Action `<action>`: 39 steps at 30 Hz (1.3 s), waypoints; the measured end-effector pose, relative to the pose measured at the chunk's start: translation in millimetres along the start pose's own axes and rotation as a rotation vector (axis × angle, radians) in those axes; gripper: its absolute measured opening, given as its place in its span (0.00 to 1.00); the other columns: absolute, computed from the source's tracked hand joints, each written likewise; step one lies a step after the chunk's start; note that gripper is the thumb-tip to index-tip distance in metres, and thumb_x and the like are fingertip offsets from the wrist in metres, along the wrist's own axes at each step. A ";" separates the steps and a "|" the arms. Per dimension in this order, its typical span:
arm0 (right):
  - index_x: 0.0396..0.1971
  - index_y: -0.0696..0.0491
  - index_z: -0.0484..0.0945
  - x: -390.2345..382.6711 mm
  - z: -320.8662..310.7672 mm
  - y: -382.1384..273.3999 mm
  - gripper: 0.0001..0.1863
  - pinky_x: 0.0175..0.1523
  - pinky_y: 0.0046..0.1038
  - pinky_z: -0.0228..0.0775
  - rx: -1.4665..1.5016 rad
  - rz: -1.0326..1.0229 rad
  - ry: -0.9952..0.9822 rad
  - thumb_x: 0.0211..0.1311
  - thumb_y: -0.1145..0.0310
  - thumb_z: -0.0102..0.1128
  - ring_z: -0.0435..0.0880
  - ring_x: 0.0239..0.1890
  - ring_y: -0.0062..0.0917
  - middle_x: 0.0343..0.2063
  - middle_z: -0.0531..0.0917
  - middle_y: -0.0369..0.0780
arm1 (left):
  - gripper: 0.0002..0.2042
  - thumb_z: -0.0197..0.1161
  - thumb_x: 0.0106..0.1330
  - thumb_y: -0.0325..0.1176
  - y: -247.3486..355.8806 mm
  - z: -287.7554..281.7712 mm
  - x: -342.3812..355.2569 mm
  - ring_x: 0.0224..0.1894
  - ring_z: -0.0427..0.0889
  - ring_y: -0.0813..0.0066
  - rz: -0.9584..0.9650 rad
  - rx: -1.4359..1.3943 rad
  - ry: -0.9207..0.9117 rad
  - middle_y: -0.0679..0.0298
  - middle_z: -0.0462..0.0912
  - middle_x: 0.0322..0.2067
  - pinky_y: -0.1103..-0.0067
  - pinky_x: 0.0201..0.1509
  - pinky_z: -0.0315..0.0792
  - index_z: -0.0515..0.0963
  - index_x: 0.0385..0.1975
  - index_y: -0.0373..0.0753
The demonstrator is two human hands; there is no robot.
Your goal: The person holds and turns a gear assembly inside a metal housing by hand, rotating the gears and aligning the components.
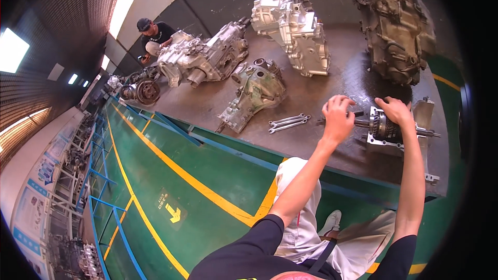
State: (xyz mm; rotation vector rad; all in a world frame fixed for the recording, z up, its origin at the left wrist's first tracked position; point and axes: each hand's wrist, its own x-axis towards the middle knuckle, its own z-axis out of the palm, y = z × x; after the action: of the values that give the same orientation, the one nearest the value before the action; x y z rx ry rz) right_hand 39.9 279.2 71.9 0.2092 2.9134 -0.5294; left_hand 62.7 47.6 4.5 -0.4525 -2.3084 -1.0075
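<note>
Left hand (338,120) is bent at the fingers over the left end of a dark steel shaft (364,123); its closure on the shaft cannot be told. Right hand (397,112) is arched over the gears (385,126) on the same shaft, its contact partly covered by the palm. The gears are round, finely toothed and close-set; the shaft narrows to a thin bright rod at the right. This assembly lies at the near right part of the bench (342,80), within a pale metal housing (398,145) whose flat rim shows bolt holes. A pale, plate-like bracket (425,114) stands just beside it on the right. Left of the left hand lie slim, polished wrenches (288,123). Beyond them rests a tapered casing (262,91) of rough, green-stained metal. Farther back are a long silver gearbox (205,57), ribbed and angular, an upright silver gearbox (295,33) with a bright cast surface, and a large brown gearbox (391,28), grimy and dull. Bench top: smooth, brownish, with a dark sheen near the brown gearbox. Floor (202,158): glossy green, marked with yellow lines (181,175). Blue railings (115,206) run along the left, before a pale wall with display panels (33,212). Near the bench's far end, a person in a dark cap (155,33) bends forward.
</note>
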 end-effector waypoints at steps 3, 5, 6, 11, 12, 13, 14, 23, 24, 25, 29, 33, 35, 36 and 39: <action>0.65 0.54 0.76 -11.7 -2.4 -0.5 0.44 0.78 0.64 0.38 -0.046 -0.026 0.040 0.70 0.30 0.42 0.72 0.71 0.45 0.66 0.77 0.51 | 0.12 0.65 0.58 0.28 -3.3 -0.7 8.0 0.63 0.73 0.54 -0.060 -0.026 0.056 0.59 0.81 0.50 0.57 0.67 0.65 0.83 0.43 0.43; 0.64 0.53 0.78 -24.0 -0.4 2.1 0.41 0.77 0.62 0.46 -0.097 -0.075 0.136 0.72 0.33 0.41 0.74 0.70 0.42 0.65 0.79 0.49 | 0.11 0.65 0.59 0.31 -7.0 7.5 9.1 0.60 0.76 0.53 -0.029 0.071 0.035 0.57 0.83 0.49 0.57 0.64 0.69 0.83 0.42 0.42; 0.62 0.52 0.79 -28.9 10.5 7.9 0.39 0.75 0.60 0.50 -0.160 -0.128 0.271 0.72 0.34 0.42 0.76 0.69 0.40 0.64 0.80 0.48 | 0.11 0.66 0.59 0.32 -6.8 11.9 10.9 0.58 0.78 0.53 0.006 0.087 0.024 0.56 0.84 0.47 0.58 0.63 0.71 0.84 0.41 0.41; 0.64 0.64 0.73 -66.3 56.6 -1.2 0.41 0.79 0.58 0.42 -0.187 -0.328 0.648 0.71 0.39 0.51 0.70 0.72 0.40 0.67 0.75 0.51 | 0.13 0.64 0.66 0.34 -30.5 10.9 52.6 0.53 0.85 0.58 -0.114 -0.208 -0.084 0.53 0.87 0.47 0.67 0.61 0.76 0.84 0.47 0.34; 0.69 0.64 0.68 -76.4 73.4 6.2 0.47 0.80 0.59 0.36 -0.222 -0.329 0.721 0.70 0.33 0.48 0.64 0.75 0.40 0.70 0.71 0.52 | 0.13 0.64 0.67 0.33 -19.1 17.1 59.2 0.49 0.87 0.62 -0.162 -0.249 -0.068 0.53 0.88 0.45 0.70 0.58 0.77 0.85 0.47 0.34; 0.74 0.63 0.59 -99.3 72.9 3.9 0.50 0.82 0.56 0.30 -0.183 -0.290 0.611 0.69 0.34 0.51 0.56 0.79 0.41 0.75 0.62 0.51 | 0.12 0.64 0.68 0.32 -12.2 21.4 64.5 0.48 0.87 0.63 -0.045 -0.184 -0.026 0.53 0.88 0.43 0.69 0.56 0.77 0.85 0.47 0.34; 0.76 0.63 0.56 -110.6 86.7 16.6 0.52 0.82 0.56 0.30 -0.198 -0.284 0.637 0.68 0.33 0.53 0.52 0.81 0.40 0.77 0.58 0.51 | 0.11 0.63 0.68 0.32 10.9 30.4 65.1 0.49 0.86 0.57 -0.036 -0.265 -0.078 0.51 0.87 0.44 0.66 0.57 0.76 0.84 0.45 0.34; 0.71 0.60 0.66 -174.4 64.8 36.0 0.40 0.78 0.56 0.43 -0.145 -0.313 0.644 0.73 0.42 0.55 0.58 0.77 0.47 0.73 0.64 0.54 | 0.12 0.59 0.75 0.37 70.9 73.2 37.3 0.54 0.80 0.50 0.302 -0.265 -0.286 0.51 0.83 0.46 0.60 0.60 0.74 0.83 0.42 0.34; 0.70 0.58 0.68 -166.2 49.8 34.5 0.37 0.77 0.56 0.47 -0.100 -0.353 0.714 0.73 0.46 0.57 0.62 0.74 0.49 0.71 0.67 0.54 | 0.13 0.58 0.75 0.38 65.9 78.0 33.2 0.54 0.80 0.48 0.358 -0.167 -0.238 0.50 0.83 0.47 0.59 0.61 0.73 0.82 0.44 0.33; 0.68 0.59 0.70 -155.8 32.7 33.6 0.35 0.77 0.55 0.48 -0.087 -0.387 0.759 0.74 0.47 0.56 0.63 0.74 0.50 0.70 0.68 0.55 | 0.15 0.57 0.76 0.39 63.8 83.5 30.4 0.55 0.80 0.47 0.417 -0.079 -0.195 0.48 0.83 0.48 0.59 0.62 0.73 0.82 0.47 0.32; 0.65 0.59 0.74 -68.6 2.0 33.8 0.31 0.75 0.53 0.53 -0.090 -0.412 0.797 0.74 0.49 0.54 0.65 0.72 0.50 0.67 0.72 0.54 | 0.24 0.57 0.76 0.45 55.4 81.7 23.6 0.65 0.75 0.44 0.436 0.034 -0.188 0.41 0.80 0.57 0.57 0.70 0.68 0.77 0.56 0.26; 0.56 0.53 0.80 15.5 10.6 61.8 0.18 0.70 0.48 0.65 -0.391 -0.631 0.646 0.75 0.61 0.53 0.73 0.65 0.49 0.59 0.80 0.49 | 0.22 0.57 0.75 0.44 54.8 78.7 15.9 0.59 0.79 0.45 0.371 0.064 -0.272 0.44 0.83 0.49 0.57 0.63 0.71 0.78 0.50 0.26; 0.57 0.52 0.80 17.5 10.7 49.5 0.18 0.68 0.47 0.66 -0.232 -0.419 0.560 0.77 0.59 0.51 0.74 0.65 0.48 0.58 0.80 0.49 | 0.21 0.57 0.75 0.44 60.9 72.9 14.2 0.55 0.80 0.46 0.339 0.065 -0.321 0.46 0.83 0.45 0.58 0.60 0.72 0.78 0.48 0.27; 0.58 0.52 0.80 26.9 13.9 58.1 0.20 0.68 0.47 0.66 -0.231 -0.431 0.484 0.78 0.56 0.51 0.74 0.64 0.48 0.58 0.80 0.49 | 0.20 0.58 0.74 0.44 64.5 71.5 12.7 0.50 0.81 0.47 0.316 0.078 -0.380 0.48 0.82 0.42 0.58 0.57 0.73 0.78 0.47 0.29; 0.58 0.51 0.80 54.4 25.6 90.0 0.21 0.68 0.48 0.67 -0.082 -0.461 0.297 0.78 0.53 0.50 0.75 0.64 0.48 0.58 0.80 0.48 | 0.22 0.59 0.74 0.47 69.7 73.9 4.6 0.48 0.79 0.50 0.370 0.056 -0.275 0.50 0.80 0.41 0.60 0.54 0.72 0.77 0.48 0.29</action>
State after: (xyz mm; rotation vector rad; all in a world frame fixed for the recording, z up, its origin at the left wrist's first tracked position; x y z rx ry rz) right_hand 5.6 359.2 7.6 -0.4437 3.2745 -0.4713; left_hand 67.5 149.1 5.3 -1.0059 -2.3569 -0.7334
